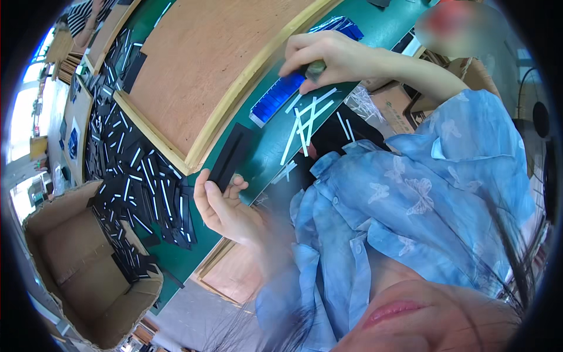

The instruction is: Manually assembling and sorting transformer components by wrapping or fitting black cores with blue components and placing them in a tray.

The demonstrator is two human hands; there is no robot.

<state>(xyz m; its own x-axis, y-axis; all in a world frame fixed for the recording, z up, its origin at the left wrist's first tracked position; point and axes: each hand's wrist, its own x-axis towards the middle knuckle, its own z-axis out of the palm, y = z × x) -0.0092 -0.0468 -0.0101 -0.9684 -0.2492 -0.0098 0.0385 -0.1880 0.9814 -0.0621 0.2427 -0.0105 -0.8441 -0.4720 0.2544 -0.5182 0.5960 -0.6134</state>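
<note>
In my left hand [226, 212] is a flat black strip [230, 155], pinched between thumb and fingers and tilted up over the green table's edge. My right hand [334, 56] curls over a long shiny blue segmented block [274, 101], its fingertips near or on it; I cannot tell whether they touch. A small olive-green object [315, 71] shows inside that hand, its kind unclear. Thin white strips [305, 126] lie crossed on the table just below the right hand.
A wooden board with a raised frame [229, 111] fills the table's middle. Many black pieces with white strips [149, 182] are heaped left of it. An open cardboard box [70, 258] stands at the lower left. A person in a striped sleeve [82, 23] is at the far left.
</note>
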